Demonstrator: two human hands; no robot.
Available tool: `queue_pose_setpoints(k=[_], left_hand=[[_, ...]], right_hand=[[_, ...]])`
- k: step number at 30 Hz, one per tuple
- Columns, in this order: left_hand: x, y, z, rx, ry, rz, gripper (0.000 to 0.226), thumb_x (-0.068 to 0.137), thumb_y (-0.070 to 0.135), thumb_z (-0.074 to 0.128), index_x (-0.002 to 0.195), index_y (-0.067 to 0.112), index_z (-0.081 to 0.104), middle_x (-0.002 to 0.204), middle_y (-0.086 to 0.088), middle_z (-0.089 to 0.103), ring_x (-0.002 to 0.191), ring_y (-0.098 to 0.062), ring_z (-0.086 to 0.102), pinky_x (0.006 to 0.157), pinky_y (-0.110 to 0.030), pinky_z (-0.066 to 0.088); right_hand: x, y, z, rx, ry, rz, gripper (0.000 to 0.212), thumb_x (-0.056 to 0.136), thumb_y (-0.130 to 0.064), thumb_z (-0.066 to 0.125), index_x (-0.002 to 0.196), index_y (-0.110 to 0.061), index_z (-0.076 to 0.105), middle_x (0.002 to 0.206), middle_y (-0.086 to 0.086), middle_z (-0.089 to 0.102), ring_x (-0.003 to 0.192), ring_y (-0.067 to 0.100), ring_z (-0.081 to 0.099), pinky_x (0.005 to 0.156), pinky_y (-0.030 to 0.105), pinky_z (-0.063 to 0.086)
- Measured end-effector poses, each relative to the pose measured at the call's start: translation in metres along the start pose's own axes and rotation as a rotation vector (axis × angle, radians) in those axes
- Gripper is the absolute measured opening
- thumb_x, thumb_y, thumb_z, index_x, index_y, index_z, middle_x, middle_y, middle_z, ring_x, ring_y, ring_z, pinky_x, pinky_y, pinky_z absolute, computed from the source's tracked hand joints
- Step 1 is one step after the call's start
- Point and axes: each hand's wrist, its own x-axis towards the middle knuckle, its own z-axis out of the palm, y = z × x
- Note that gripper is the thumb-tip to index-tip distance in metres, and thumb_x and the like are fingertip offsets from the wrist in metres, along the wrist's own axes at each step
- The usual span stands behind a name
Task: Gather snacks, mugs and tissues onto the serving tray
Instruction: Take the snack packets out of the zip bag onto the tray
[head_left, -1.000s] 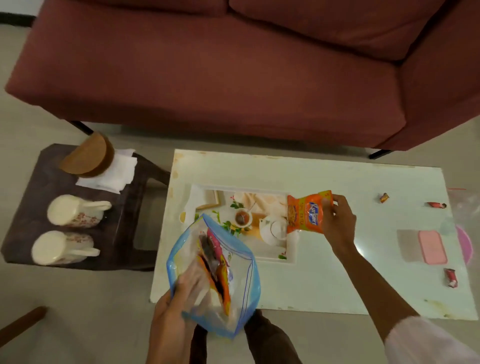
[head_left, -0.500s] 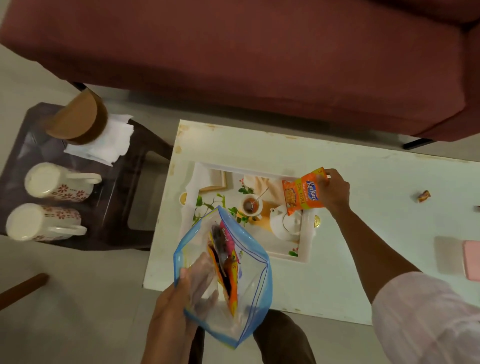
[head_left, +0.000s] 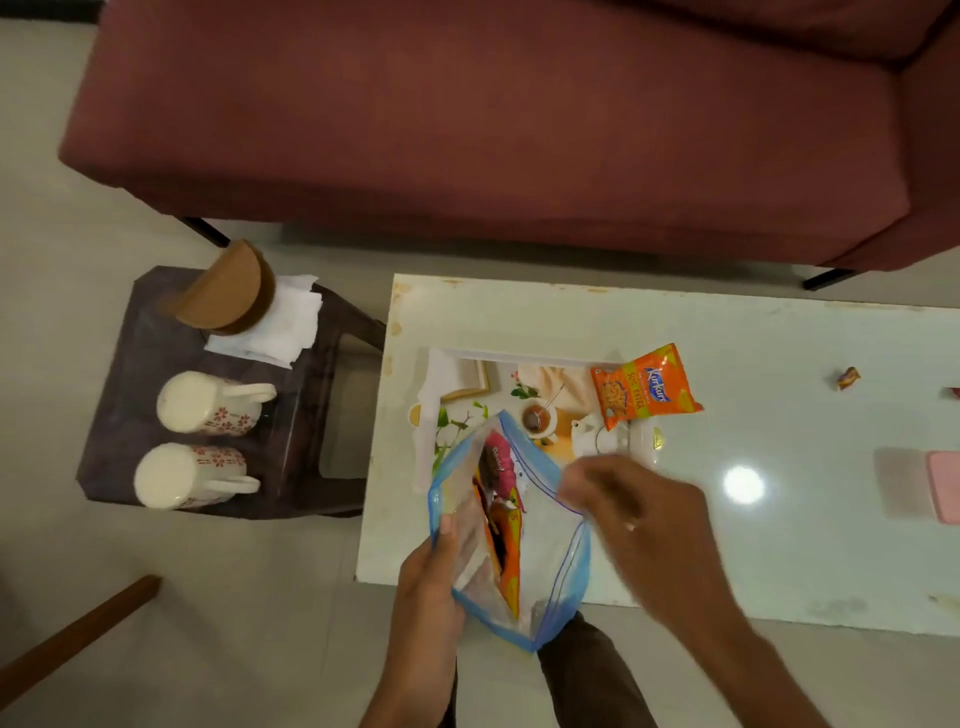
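- An orange snack packet (head_left: 644, 387) lies on the far right corner of the tray (head_left: 519, 356), overhanging onto the white table (head_left: 727, 338).
- A clear zip bag (head_left: 550, 561) holding more snacks hangs over the tray's near edge; the left hand (head_left: 431, 587) grips its left rim.
- The right hand (head_left: 639, 514) is blurred at the bag's right rim, perhaps pinching it; I cannot tell.
- Two mugs (head_left: 205, 402) and tissues (head_left: 283, 327) sit on the dark side table (head_left: 130, 364) to the left.

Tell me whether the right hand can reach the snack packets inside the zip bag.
Probably yes. The left hand holds the zip bag with its mouth open, the right hand is at the rim, and nothing covers the snack packets.
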Motion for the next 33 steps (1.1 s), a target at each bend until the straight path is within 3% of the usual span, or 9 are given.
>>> queue_pose_setpoints(k=[3, 6, 9, 12, 15, 19, 23, 29, 33], left_hand=[[-0.013, 0.009, 0.001, 0.051, 0.044, 0.022, 0.105, 0.061, 0.074, 0.064, 0.141, 0.008, 0.050, 0.142, -0.013, 0.057, 0.129, -0.032, 0.054, 0.112, -0.053, 0.039], [-0.017, 0.006, -0.008, 0.003, 0.067, 0.047, 0.145, 0.021, 0.084, 0.074, 0.139, 0.004, 0.049, 0.142, -0.015, 0.055, 0.132, -0.035, 0.051, 0.113, -0.057, 0.037], [-0.027, 0.010, -0.013, 0.062, 0.018, -0.032, 0.103, 0.057, 0.062, 0.081, 0.133, -0.002, 0.054, 0.140, -0.022, 0.055, 0.128, -0.041, 0.053, 0.112, -0.054, 0.038], [-0.023, 0.009, -0.024, 0.018, 0.018, -0.042, 0.054, 0.105, 0.027, 0.032, 0.141, -0.013, 0.040, 0.147, -0.027, 0.046, 0.137, -0.042, 0.043, 0.102, -0.027, 0.045], [-0.017, 0.010, -0.028, 0.039, 0.131, -0.070, 0.110, 0.081, 0.077, 0.040, 0.142, -0.015, 0.036, 0.151, -0.030, 0.040, 0.138, -0.044, 0.041, 0.108, -0.032, 0.039], [-0.011, 0.005, -0.049, 0.280, 0.063, -0.003, 0.047, 0.100, 0.023, 0.046, 0.140, -0.002, 0.047, 0.139, -0.023, 0.056, 0.128, -0.038, 0.054, 0.110, -0.050, 0.042], [-0.016, 0.009, -0.060, 0.265, -0.002, 0.067, 0.045, 0.100, 0.025, 0.045, 0.140, 0.006, 0.051, 0.138, -0.014, 0.060, 0.129, -0.029, 0.056, 0.112, -0.050, 0.042], [-0.015, 0.021, -0.056, 0.179, -0.006, 0.002, 0.037, 0.078, 0.052, 0.051, 0.102, 0.027, 0.066, 0.098, 0.002, 0.075, 0.104, -0.023, 0.066, 0.094, -0.044, 0.053], [-0.006, 0.022, -0.056, 0.130, -0.020, -0.015, 0.024, 0.095, 0.038, 0.053, 0.108, 0.024, 0.066, 0.116, -0.006, 0.071, 0.115, -0.027, 0.064, 0.105, -0.051, 0.047]], right_hand=[[-0.028, -0.018, 0.038, -0.241, -0.312, 0.115, 0.024, 0.097, -0.041, 0.046, 0.108, -0.030, 0.064, 0.106, -0.011, 0.069, 0.097, 0.003, 0.063, 0.082, 0.010, 0.047], [-0.023, -0.011, 0.068, -0.504, -0.353, 0.268, 0.026, 0.100, -0.026, 0.040, 0.109, -0.014, 0.061, 0.104, 0.008, 0.063, 0.102, 0.023, 0.061, 0.082, 0.029, 0.046], [-0.021, -0.008, 0.092, -0.668, -0.300, 0.336, 0.027, 0.096, -0.033, 0.049, 0.106, -0.015, 0.066, 0.109, 0.005, 0.067, 0.103, 0.019, 0.065, 0.075, 0.023, 0.045], [-0.025, -0.010, 0.111, -0.707, -0.275, 0.361, 0.023, 0.092, -0.032, 0.051, 0.098, -0.017, 0.067, 0.102, 0.004, 0.069, 0.096, 0.020, 0.067, 0.067, 0.025, 0.045], [-0.026, -0.012, 0.123, -0.663, -0.251, 0.371, 0.020, 0.091, -0.025, 0.051, 0.092, -0.013, 0.067, 0.098, 0.006, 0.069, 0.092, 0.021, 0.068, 0.065, 0.025, 0.045], [-0.035, -0.021, 0.130, -0.583, -0.188, 0.298, 0.021, 0.094, -0.028, 0.051, 0.097, -0.011, 0.064, 0.096, 0.006, 0.068, 0.090, 0.021, 0.065, 0.063, 0.022, 0.038], [-0.045, -0.044, 0.125, -0.327, -0.063, 0.154, 0.016, 0.098, -0.032, 0.047, 0.085, -0.023, 0.049, 0.068, -0.015, 0.048, 0.063, 0.004, 0.051, 0.052, 0.007, 0.032], [-0.071, -0.067, 0.096, -0.047, 0.130, 0.275, 0.023, 0.096, -0.039, 0.045, 0.110, -0.021, 0.046, 0.095, -0.013, 0.056, 0.073, 0.004, 0.063, 0.062, 0.006, 0.049], [-0.085, -0.072, 0.054, 0.219, 0.411, 0.273, 0.025, 0.087, -0.048, 0.045, 0.104, -0.030, 0.051, 0.090, -0.021, 0.067, 0.076, -0.013, 0.065, 0.052, 0.005, 0.048]])
